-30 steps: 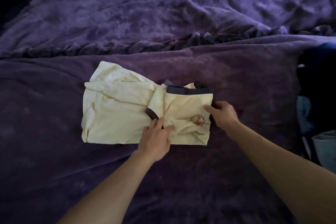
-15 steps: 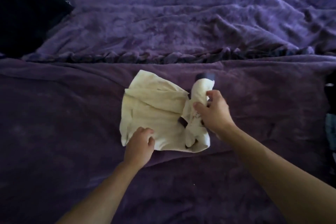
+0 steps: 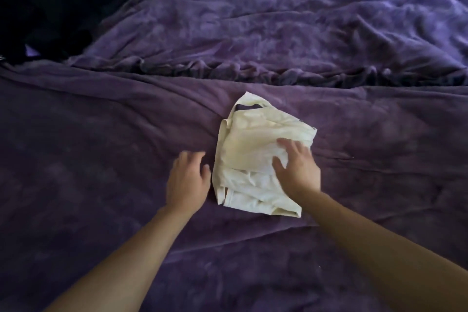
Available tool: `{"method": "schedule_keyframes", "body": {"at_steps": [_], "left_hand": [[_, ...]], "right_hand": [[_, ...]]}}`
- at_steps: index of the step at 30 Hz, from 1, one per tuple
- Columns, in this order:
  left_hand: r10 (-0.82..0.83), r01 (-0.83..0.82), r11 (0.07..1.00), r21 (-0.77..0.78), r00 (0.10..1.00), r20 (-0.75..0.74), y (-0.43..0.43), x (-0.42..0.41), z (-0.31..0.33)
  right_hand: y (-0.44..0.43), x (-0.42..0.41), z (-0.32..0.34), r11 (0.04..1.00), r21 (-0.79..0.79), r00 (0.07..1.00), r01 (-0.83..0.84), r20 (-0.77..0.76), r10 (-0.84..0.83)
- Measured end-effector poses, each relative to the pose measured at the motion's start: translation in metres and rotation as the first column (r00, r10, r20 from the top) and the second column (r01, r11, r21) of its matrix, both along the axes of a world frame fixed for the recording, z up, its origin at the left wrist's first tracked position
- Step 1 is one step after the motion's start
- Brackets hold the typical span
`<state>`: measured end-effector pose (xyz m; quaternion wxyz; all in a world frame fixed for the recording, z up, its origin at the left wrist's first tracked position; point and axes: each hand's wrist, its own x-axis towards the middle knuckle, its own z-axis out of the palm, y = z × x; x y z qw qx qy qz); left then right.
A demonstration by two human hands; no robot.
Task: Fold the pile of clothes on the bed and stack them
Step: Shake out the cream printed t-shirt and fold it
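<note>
On the purple bed (image 3: 101, 159), mid-frame, lies the folded cream shirt (image 3: 253, 139), dark trim peeking out at its far edge. The right hand (image 3: 297, 167) rests flat on it, fingers spread. The left hand (image 3: 187, 180), blurred, is open just beside its left edge, holding nothing. Dark clothes (image 3: 50, 7) at top left are cut off and indistinct.

A cream-yellow shirt (image 3: 258, 149) with dark trim lies folded into a compact, rumpled bundle at the centre of the frame.
</note>
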<state>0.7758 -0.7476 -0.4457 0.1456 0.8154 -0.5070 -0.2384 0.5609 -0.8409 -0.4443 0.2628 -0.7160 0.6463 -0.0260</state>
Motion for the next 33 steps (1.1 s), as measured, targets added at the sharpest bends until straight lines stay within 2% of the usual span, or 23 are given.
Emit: {"method": "schedule_keyframes", "body": {"at_steps": [2, 4, 5, 8, 10, 14, 16, 19, 24, 33], "left_hand": [[-0.112, 0.12, 0.989, -0.088, 0.989, 0.097, -0.028, -0.012, -0.005], [-0.22, 0.242, 0.963, -0.12, 0.96, 0.172, -0.06, -0.025, -0.015], [-0.266, 0.287, 0.954, -0.087, 0.944, 0.196, -0.074, -0.031, -0.022], [-0.314, 0.301, 0.95, 0.088, 0.919, 0.239, -0.104, -0.039, -0.055], [-0.29, 0.261, 0.956, 0.137, 0.917, 0.275, -0.113, -0.041, -0.07], [-0.238, 0.252, 0.968, 0.002, 0.909, 0.341, -0.117, -0.057, -0.069], [-0.279, 0.302, 0.952, -0.044, 0.921, 0.273, -0.113, -0.066, -0.059], [-0.298, 0.306, 0.952, -0.033, 0.943, 0.148, -0.099, -0.079, -0.035], [-0.345, 0.354, 0.931, -0.088, 0.933, 0.106, -0.062, -0.122, 0.016], [-0.435, 0.421, 0.878, -0.23, 0.9, -0.012, 0.008, -0.277, 0.13]], "right_hand": [[-0.003, -0.025, -0.008, 0.995, -0.085, 0.991, -0.056, -0.124, 0.045], [-0.01, -0.038, -0.019, 0.998, -0.033, 0.978, -0.052, -0.202, 0.044], [-0.013, -0.041, -0.027, 0.999, 0.006, 0.975, -0.043, -0.217, 0.043], [-0.019, -0.038, -0.052, 0.996, 0.087, 0.982, 0.004, -0.186, 0.012], [-0.019, -0.031, -0.067, 0.995, 0.063, 0.987, 0.076, -0.144, -0.067], [-0.02, -0.013, -0.077, 0.955, 0.007, 0.955, 0.296, 0.011, -0.296], [-0.017, -0.01, -0.072, 0.936, 0.041, 0.935, 0.349, 0.055, -0.351], [-0.004, -0.027, -0.052, 0.942, 0.042, 0.938, 0.332, 0.093, -0.334], [0.034, -0.092, -0.003, 0.969, -0.022, 0.965, 0.246, 0.101, -0.243], [0.114, -0.253, 0.104, 0.942, -0.13, 0.948, 0.309, 0.118, -0.295]]}}
